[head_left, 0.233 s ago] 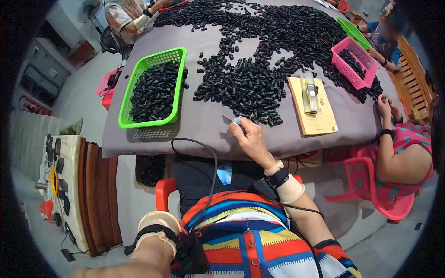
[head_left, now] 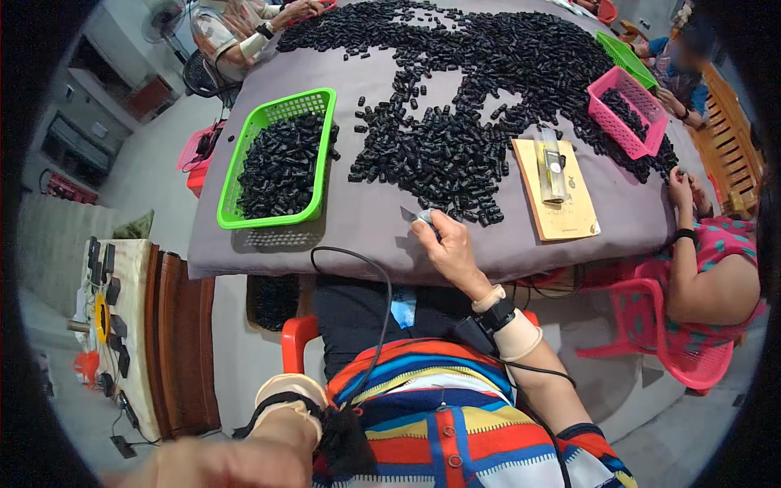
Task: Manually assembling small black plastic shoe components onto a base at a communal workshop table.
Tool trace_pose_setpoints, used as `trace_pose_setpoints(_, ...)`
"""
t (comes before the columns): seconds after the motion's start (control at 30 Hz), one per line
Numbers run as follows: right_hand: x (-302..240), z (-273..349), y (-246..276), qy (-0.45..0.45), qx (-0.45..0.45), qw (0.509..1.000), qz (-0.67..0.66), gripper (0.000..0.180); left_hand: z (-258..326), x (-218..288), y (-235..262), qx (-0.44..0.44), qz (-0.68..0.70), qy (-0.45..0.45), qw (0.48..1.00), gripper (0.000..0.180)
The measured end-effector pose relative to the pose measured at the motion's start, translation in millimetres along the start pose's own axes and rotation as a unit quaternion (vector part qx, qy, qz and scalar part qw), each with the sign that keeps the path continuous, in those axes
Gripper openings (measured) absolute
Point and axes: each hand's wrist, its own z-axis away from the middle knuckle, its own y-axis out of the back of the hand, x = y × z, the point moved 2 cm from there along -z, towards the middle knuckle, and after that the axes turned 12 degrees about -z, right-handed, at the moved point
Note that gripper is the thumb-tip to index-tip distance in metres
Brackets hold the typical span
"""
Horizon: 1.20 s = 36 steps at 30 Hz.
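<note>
My right hand is over the near edge of the cloth-covered table, its fingers closed round the pale wrapped grip of a small knife. The dark pointed blade sticks out to the left of the fingertips. Just beyond it lies a heap of small black cylindrical pieces. Low in the picture, close to the camera and away from the table, is my left hand. It is smeared and cut by the lower edge, so its fingers cannot be made out.
A green basket of black pieces stands left. To the right lie a yellow notebook with a clear case on it, and a pink basket. Co-workers sit around the table. A black cable loops over my lap.
The view has shifted slightly, moving the table and its contents a little rightward in the picture. More of my left hand shows at the lower edge. My right hand still holds the knife.
</note>
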Motion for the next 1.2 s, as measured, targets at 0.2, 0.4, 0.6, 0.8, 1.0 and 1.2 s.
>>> trace_pose_setpoints(0.2, 2, -2, 7, -0.032, 0.021, 0.999, 0.001, 0.025, 36, -96, -2, 0.193, -0.27, 0.242, 0.912, 0.019)
trace_pose_setpoints(0.4, 1, -4, 1, -0.026, 0.051, 0.997, -0.06, 0.026, 106, -226, 50, -0.045, -0.419, 0.384, 0.822, 0.013)
trace_pose_setpoints(0.6, 4, -3, 2, -0.015, 0.067, 0.994, -0.086, 0.026, 156, -288, 65, -0.088, -0.512, 0.358, 0.776, 0.022)
trace_pose_setpoints(0.8, 7, -3, 3, -0.026, 0.068, 0.993, -0.097, 0.026, 157, -309, 55, -0.095, -0.533, 0.362, 0.759, 0.021)
trace_pose_setpoints(1.0, 0, -4, 4, -0.027, 0.055, 0.995, -0.084, 0.026, 167, -311, 56, -0.124, -0.559, 0.34, 0.746, 0.022)
trace_pose_setpoints(1.2, 3, -4, 3, -0.017, 0.052, 0.995, -0.078, 0.026, 176, -291, 51, 0.005, -0.465, 0.423, 0.778, 0.026)
